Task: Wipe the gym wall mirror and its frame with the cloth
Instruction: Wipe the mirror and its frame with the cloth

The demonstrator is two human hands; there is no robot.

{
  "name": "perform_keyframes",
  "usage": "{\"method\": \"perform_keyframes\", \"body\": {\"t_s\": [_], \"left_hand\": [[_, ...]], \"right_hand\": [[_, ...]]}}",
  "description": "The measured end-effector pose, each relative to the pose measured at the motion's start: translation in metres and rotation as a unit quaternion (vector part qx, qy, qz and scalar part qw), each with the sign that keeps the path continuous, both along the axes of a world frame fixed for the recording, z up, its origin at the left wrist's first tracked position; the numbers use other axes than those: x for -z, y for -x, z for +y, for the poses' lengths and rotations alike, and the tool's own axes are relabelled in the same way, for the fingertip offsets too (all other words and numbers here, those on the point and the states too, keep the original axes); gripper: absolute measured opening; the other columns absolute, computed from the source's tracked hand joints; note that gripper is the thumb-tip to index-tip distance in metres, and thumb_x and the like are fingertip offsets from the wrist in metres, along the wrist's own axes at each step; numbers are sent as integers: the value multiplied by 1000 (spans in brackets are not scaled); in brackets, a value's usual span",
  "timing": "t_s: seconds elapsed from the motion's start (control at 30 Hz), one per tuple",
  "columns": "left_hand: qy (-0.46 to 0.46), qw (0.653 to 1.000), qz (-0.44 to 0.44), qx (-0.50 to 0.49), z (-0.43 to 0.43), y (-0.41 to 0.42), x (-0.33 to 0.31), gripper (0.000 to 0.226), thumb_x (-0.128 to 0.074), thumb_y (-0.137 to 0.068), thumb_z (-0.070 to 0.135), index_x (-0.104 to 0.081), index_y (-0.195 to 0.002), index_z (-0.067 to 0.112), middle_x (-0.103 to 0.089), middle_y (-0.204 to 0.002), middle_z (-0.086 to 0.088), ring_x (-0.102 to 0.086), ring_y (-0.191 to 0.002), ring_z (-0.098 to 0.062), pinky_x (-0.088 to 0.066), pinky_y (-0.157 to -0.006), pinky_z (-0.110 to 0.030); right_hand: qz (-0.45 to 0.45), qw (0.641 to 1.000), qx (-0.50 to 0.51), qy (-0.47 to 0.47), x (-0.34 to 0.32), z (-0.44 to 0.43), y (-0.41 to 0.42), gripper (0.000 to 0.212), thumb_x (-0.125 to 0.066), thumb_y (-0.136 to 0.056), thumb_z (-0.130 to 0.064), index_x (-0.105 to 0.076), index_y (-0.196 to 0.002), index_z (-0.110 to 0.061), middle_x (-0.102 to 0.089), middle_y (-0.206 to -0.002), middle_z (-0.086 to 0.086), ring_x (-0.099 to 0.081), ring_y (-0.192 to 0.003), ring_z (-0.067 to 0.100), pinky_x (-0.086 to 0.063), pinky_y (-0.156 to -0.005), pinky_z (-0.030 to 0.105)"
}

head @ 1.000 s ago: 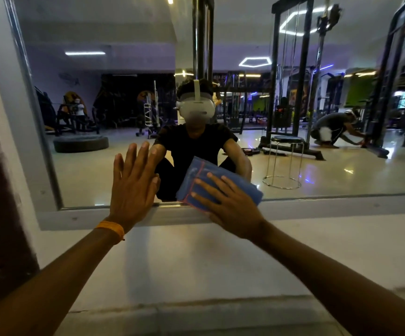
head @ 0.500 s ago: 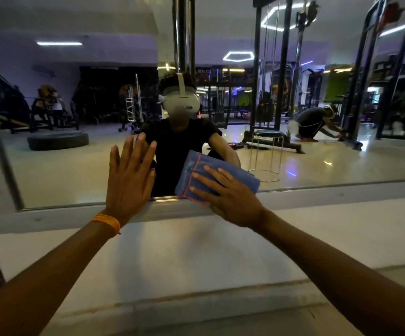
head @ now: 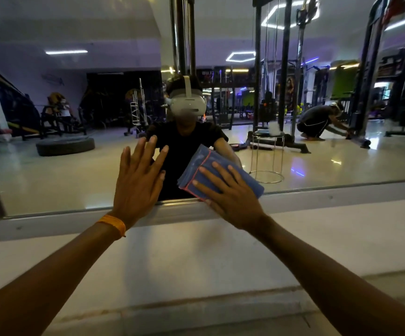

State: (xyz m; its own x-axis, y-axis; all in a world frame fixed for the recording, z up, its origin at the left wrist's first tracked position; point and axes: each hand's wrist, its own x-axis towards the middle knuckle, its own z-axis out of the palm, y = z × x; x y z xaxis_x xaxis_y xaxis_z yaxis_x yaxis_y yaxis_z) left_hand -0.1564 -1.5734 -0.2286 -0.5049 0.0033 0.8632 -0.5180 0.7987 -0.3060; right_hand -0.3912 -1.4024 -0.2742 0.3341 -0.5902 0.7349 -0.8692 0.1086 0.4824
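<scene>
Both hands are on the mirror [head: 63, 180], low down near its bottom edge. Right hand [head: 233, 197] is flat on the cloth [head: 204, 163]: fingers [head: 221, 170] straight and spread, pressing it to the glass, no pinch. Cloth is blue, folded thick, with a red stitched edge. It sits on the lower glass, its bottom edge down at the frame [head: 342, 198] strip. Heel of the right hand overlaps that strip.

Left hand [head: 138, 183] is bare on the glass just beside the cloth, not touching it. Its fingers [head: 148, 151] are straight and slightly fanned, palm to the mirror. Orange wristband [head: 113, 225] on the left wrist.

Frame is a pale strip along the bottom and runs up the left side too. Pale wall [head: 196, 258] below it.

In the reflection:
- the person crouched, in a black shirt and white headset [head: 187, 105]
- a tyre [head: 65, 146] on the floor to the left
- a metal stool [head: 267, 156] to the right
- another person [head: 317, 122] crouching at a machine further right
</scene>
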Motion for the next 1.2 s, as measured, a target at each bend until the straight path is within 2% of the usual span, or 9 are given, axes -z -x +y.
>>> {"method": "perform_keyframes", "body": {"t_s": [0.13, 0.27, 0.43, 0.53, 0.67, 0.83, 0.9, 1.07, 1.2], "left_hand": [[1, 1000, 14, 0, 6, 3, 0, 63, -40, -107, 32, -22, -164, 11, -8, -173, -16, -7, -159, -38, -3, -128, -59], [19, 999, 32, 5, 13, 17, -20, 62, -37, -107, 32, -25, -163, 8, -12, -172, -18, -10, -159, -38, 2, -129, -54], [-11, 999, 47, -5, 12, 29, -25, 64, -38, -107, 33, -22, -164, 8, -9, -172, -18, -6, -160, -37, -6, -127, -61], [-7, 999, 46, -5, 12, 25, -18, 65, -37, -107, 34, -21, -164, 9, -9, -172, -18, -6, -160, -37, -6, -127, -61], [-2, 998, 55, 10, 12, 29, -18, 64, -40, -106, 29, -21, -164, 9, -10, -172, -18, -7, -159, -38, -3, -128, -59], [34, 999, 0, 21, 12, 33, -20, 58, -31, -109, 27, -22, -164, 10, -11, -172, -16, -10, -159, -36, -9, -127, -60], [14, 1000, 8, 11, 10, 32, -13, 59, -30, -109, 31, -21, -164, 10, -11, -172, -16, -9, -159, -36, -10, -127, -61], [7, 1000, -2, 20, 4, 26, 0, 61, -34, -108, 32, -23, -164, 10, -11, -172, -16, -8, -159, -38, -9, -127, -61], [-6, 1000, 11, 17, 6, 30, 5, 62, -33, -108, 33, -21, -164, 11, -9, -172, -17, -7, -159, -38, -11, -125, -64]], "right_hand": [[-169, 975, 38, 140, -5, 40, 58, 55, -36, -110, -39, -30, -162, -23, -21, -170, 12, -12, -159, 36, -17, -122, 66], [-326, 918, 46, 220, -2, 43, 49, 57, -31, -110, -40, -24, -164, -23, -11, -173, 10, 0, -159, 36, 1, -128, 56], [-91, 994, -14, 51, 8, 9, 22, 54, -25, -113, -46, -29, -162, -25, -20, -171, 9, -7, -159, 34, -7, -128, 57], [-180, 976, 8, 122, -10, 34, 56, 56, -32, -110, -44, -29, -162, -24, -17, -172, 8, -6, -160, 33, -15, -124, 63], [-375, 886, 41, 272, -28, 62, 80, 59, -30, -110, -45, -17, -165, -26, -4, -173, 6, 2, -160, 33, -4, -128, 59], [-127, 990, -23, 53, 27, 21, 20, 56, -36, -110, -43, -30, -162, -24, -15, -172, 9, -6, -159, 33, -7, -127, 60], [-49, 999, -10, -7, 31, 32, 32, 56, -32, -111, -47, -33, -161, -23, -19, -171, 8, -9, -159, 31, -6, -129, 53], [-192, 976, 72, 78, 22, 101, 102, 58, -36, -108, -41, -25, -163, -23, -14, -172, 10, -6, -159, 35, -14, -123, 68], [-188, 980, 37, 51, 34, 80, 62, 56, -27, -111, -46, -14, -164, -32, -4, -174, 4, 3, -160, 33, 5, -129, 51]]}}
